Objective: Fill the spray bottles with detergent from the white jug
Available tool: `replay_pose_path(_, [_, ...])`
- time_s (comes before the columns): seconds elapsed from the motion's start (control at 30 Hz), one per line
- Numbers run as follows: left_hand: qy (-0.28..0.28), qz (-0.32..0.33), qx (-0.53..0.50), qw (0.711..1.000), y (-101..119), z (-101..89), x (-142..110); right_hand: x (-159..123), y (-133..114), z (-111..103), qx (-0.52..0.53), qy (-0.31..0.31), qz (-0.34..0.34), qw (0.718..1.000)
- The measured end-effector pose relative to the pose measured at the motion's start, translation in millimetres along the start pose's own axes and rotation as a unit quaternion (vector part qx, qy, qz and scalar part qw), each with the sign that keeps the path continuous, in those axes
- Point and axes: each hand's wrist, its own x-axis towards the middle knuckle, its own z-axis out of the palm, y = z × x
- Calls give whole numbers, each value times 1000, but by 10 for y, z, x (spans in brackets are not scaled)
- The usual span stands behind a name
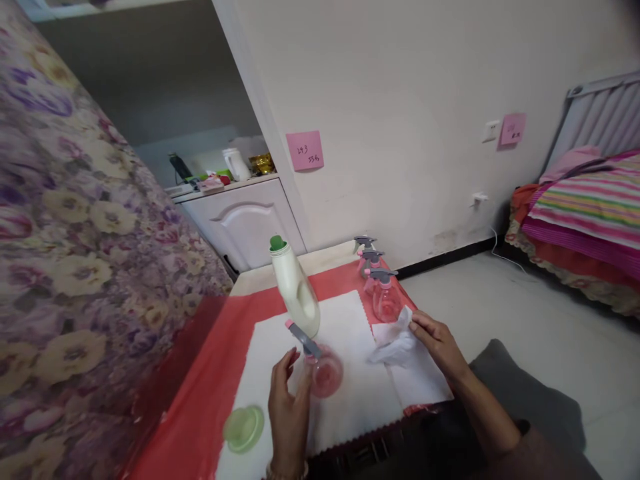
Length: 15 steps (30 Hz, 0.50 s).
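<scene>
Head view: my left hand is hovering just left of a pink spray bottle, its fingers curving loosely and parting from the thumb, gripping nothing that I am seeing; whether the thumb is touching the bottle, I cannot tell. That bottle is standing near the middle of a white mat, its grey trigger head pointing to the far left. My right hand is pinching a crumpled white tissue between thumb and fingers, and the tissue is hanging over a white sheet at the mat's right side. Just beyond the pink spray bottle, a pale green jug is standing, tilting in my view, its neck showing a bright green spout. Near my left hand, on the left, a round pale green piece is lying, partly on the mat. Three more bottles with grey triggers are lining up on the far right: the nearest bottle is standing close to the tissue, while the middle bottle and the farthest bottle are partly hiding behind it. A red cloth is spreading beneath the mat, and a floral curtain is hanging on the left.
</scene>
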Motion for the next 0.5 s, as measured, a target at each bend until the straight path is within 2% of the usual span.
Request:
replay_pose_path(0.07, [60, 9, 15, 998, -35, -39, -181, -4, -13, -10, 6, -8, -8, 1000])
replay_pose_path(0.1, [61, 30, 21, 997, -34, -33, -264, -10, -23, -10, 7, -15, -13, 1000])
replay_pose_path(0.17, [-2, 105, 24, 994, 25, 49, -381, -30, -52, 16, 12, -32, -22, 999])
replay_pose_path(0.23, [-75, 180, 34, 980, 161, 220, -418, -63, -93, 79, 21, -53, -27, 998])
replay_pose_path(0.3, [-136, 199, 35, 970, 330, 435, -388, -103, -136, 158, 31, -82, -34, 996])
replay_pose_path(0.37, [-209, 185, 1, 960, 471, 627, -326, -138, -162, 221, 37, -113, -43, 992])
replay_pose_path(0.4, [-236, 159, -24, 958, 519, 698, -294, -149, -162, 237, 42, -118, -44, 991])
replay_pose_path(0.5, [-256, 25, -118, 959, 569, 783, -213, -164, -92, 225, 77, -85, 5, 993])
